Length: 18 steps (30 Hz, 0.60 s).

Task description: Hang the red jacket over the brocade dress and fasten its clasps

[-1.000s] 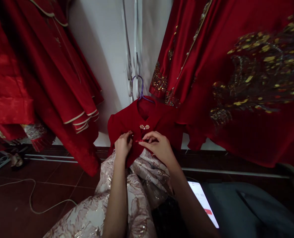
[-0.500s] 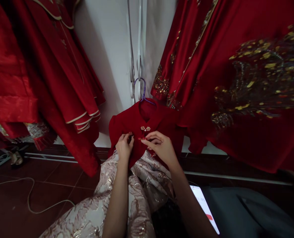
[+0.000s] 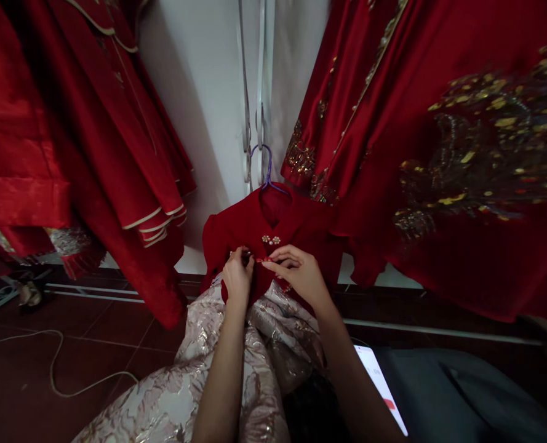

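A red jacket point(image 3: 240, 215) with flower-shaped pearl fasteners point(image 3: 270, 240) hangs on a purple hanger point(image 3: 268, 166). At the left side of its front, my left hand point(image 3: 237, 275) has thumb and fingers pinched on the cloth; what lies between the fingertips is partly hidden. My right hand point(image 3: 301, 271) pinches the other front edge just below the fasteners, where a small red strip shows at the fingertips. The fingertips of both hands are close together. Beneath them, a pale, shiny patterned cloth point(image 3: 208, 387) is bunched over the lap.
Red garments with light piping point(image 3: 116, 141) hang on the left, and sequinned red garments point(image 3: 379, 203) on the right. A lit phone point(image 3: 379, 384) lies by my right forearm near a dark grey surface point(image 3: 439, 394). A white cable point(image 3: 61, 363) runs across the tiled floor.
My left hand has moved right along the jacket front, bringing its fingertips up to those of my right hand. The right hand has stayed almost still.
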{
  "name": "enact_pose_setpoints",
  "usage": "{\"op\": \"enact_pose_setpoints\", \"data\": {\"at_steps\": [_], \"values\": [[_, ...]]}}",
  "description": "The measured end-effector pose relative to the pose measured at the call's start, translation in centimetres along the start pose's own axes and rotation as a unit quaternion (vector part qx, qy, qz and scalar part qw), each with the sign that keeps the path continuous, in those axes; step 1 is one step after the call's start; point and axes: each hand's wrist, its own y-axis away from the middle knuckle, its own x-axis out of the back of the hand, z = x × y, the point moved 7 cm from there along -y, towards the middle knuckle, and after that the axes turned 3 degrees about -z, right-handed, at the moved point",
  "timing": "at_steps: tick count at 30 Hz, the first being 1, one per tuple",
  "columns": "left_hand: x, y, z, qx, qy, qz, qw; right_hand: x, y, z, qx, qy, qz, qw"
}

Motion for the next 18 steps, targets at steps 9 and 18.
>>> {"op": "enact_pose_setpoints", "data": {"at_steps": [9, 18], "values": [[-0.3, -0.1, -0.7, 0.005, 0.026, 0.028, 0.999, 0.1, -0.2, 0.6, -0.009, -0.008, 0.001, 1.000], [-0.2, -1.2, -2.7, 0.069, 0.266, -0.005, 0.962, -0.7, -1.0, 2.6, 0.000, 0.031, 0.030, 0.999]]}}
